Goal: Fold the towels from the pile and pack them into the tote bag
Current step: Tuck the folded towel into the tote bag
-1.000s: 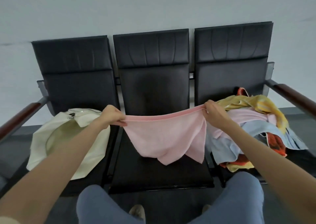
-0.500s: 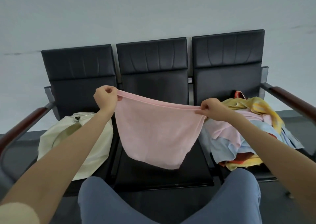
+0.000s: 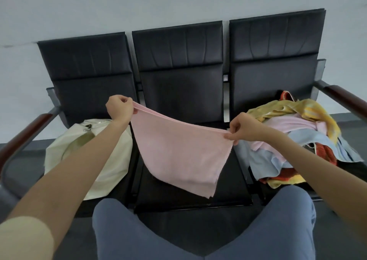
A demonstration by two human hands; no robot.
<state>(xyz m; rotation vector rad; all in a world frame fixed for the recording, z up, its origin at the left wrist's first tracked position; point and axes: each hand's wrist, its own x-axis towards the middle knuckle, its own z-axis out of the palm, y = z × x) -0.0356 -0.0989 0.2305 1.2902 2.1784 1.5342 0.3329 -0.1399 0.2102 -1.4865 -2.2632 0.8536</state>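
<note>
A pink towel (image 3: pixel 178 152) hangs spread in the air over the middle seat. My left hand (image 3: pixel 119 107) pinches its upper left corner, raised higher. My right hand (image 3: pixel 241 128) pinches the right corner, lower. The towel's bottom corner droops onto the middle seat. A cream tote bag (image 3: pixel 89 156) lies on the left seat, under my left forearm. The pile of towels (image 3: pixel 297 136), yellow, pink, light blue and orange-red, sits on the right seat behind my right wrist.
A row of three black padded seats (image 3: pixel 178 90) stands against a pale wall, with wooden armrests (image 3: pixel 25 136) at both ends. My knees in blue trousers (image 3: pixel 178 236) fill the lower frame, close to the middle seat's front edge.
The towel went from a sagging bunch to a flat spread sheet. My left hand rose with its corner; my right hand dropped slightly and slid along the edge to the right corner.
</note>
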